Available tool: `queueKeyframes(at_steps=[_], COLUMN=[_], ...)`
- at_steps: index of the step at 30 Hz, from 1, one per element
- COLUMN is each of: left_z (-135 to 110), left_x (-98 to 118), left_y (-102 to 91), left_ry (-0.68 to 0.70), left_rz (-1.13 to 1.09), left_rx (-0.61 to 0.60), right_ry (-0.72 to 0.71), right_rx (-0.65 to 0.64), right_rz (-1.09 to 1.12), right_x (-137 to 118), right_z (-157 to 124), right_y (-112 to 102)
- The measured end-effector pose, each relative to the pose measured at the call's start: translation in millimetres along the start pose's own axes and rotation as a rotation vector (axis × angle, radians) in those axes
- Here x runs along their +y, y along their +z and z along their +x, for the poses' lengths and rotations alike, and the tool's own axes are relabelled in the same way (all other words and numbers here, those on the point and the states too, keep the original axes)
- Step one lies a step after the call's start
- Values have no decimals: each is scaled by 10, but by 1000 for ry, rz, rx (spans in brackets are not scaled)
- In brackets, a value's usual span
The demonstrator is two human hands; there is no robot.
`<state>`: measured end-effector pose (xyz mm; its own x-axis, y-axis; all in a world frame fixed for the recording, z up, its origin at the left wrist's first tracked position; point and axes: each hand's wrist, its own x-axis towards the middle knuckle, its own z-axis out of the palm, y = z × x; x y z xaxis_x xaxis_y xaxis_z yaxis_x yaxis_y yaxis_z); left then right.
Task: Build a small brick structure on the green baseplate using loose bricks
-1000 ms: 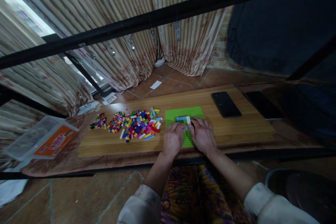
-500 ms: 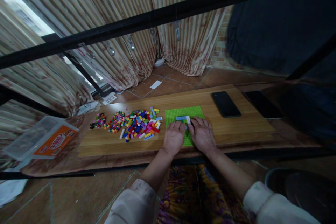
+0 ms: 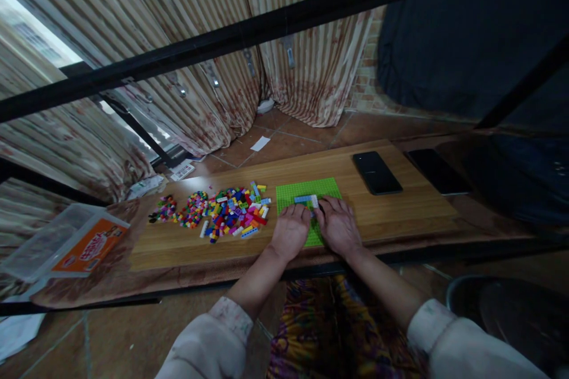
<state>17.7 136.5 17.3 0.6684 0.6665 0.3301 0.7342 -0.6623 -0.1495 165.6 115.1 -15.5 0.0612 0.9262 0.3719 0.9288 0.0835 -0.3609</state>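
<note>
The green baseplate (image 3: pixel 288 189) is lying flat on the wooden board (image 3: pixel 400 213), and you are covering its near half with both hands. A short row of bricks (image 3: pixel 306 199), light blue with a white one at its right end, is sitting on the plate right at your fingertips. Your left hand (image 3: pixel 290 232) is resting palm down on the plate's left part, its fingers bent and reaching up to the row. Your right hand (image 3: pixel 338 228) is lying beside it, knuckles up, its fingers curling in toward the white end. The two hands are lying close together, with a thin strip of green showing between them. Your fingertips are hiding whatever is under them, so I cannot tell whether either hand is pinching a brick or only pressing down.

Just to the left of your left hand, a heap of loose bricks (image 3: pixel 231 213) is spreading across the board, thinning into smaller clusters farther from your hand. Beyond your right hand and off to its right, a black phone (image 3: pixel 377 173) is lying flat on the board, well apart from the plate. A second phone (image 3: pixel 438 171) is lying farther right, past the board's end. Far out to the left of your left hand, a clear plastic box (image 3: pixel 66 243) with an orange label is sitting on a patterned surface. Striped curtains (image 3: pixel 311 89) are hanging beyond everything, and a black bar (image 3: pixel 267 29) is crossing the view above your hands.
</note>
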Motion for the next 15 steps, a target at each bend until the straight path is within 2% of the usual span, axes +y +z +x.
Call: queueKeyframes(at_steps=[7,11,15], left_z=[13,-46,-89], left_x=[50,36,29], left_y=[-12,51,141], left_ry=[-82,-111,-179], left_rz=[-54,-73,-193], left_rx=[-25,21,101], right_ry=[-5,2,3], right_rx=[0,-7,-4], right_rz=[-3,-3,6], right_x=[-1,-19,-24], right_z=[1,2,1], right_y=[2,-14,-17])
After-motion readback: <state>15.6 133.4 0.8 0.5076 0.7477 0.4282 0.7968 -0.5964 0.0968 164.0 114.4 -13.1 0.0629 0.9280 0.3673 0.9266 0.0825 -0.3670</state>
